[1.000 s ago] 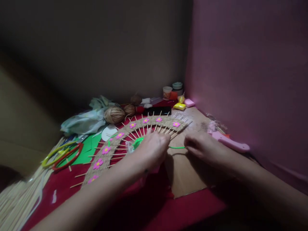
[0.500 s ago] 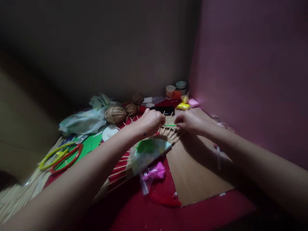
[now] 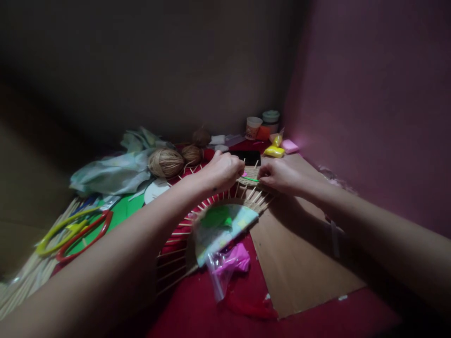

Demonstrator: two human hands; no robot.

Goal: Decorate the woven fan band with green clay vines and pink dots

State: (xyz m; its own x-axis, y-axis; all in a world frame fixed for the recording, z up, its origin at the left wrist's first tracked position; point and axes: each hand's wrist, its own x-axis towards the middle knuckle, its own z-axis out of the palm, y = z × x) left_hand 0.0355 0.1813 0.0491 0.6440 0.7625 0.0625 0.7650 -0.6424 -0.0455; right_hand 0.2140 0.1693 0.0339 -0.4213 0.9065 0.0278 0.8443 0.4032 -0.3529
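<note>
A fan-shaped frame of thin sticks [image 3: 176, 233] with woven twine bands lies on the red surface, a patterned cloth [image 3: 214, 237] at its inner part. My left hand [image 3: 227, 170] is closed over the far woven band [image 3: 251, 174]; what its fingers pinch is too small to name. Facing it, my right hand [image 3: 276, 174] has its fingertips pressed together at the right end of a thin green strand [image 3: 251, 179]. That strand spans the gap between both hands along the band. Beside my left fingertips shows a small pink piece [image 3: 244, 174].
Twine balls [image 3: 166, 163] and a crumpled cloth [image 3: 109, 174] lie at the back left, with scissors [image 3: 84, 234] nearer. A paper cup [image 3: 253, 128], yellow packets [image 3: 274, 151] and a dark phone [image 3: 246, 157] stand or lie behind. A brown board [image 3: 299, 253] is at the right.
The camera view has shifted, so the near objects appear lower and larger. Both hands remain at the woven band, and the pink piece beside my left fingertips now shows.
</note>
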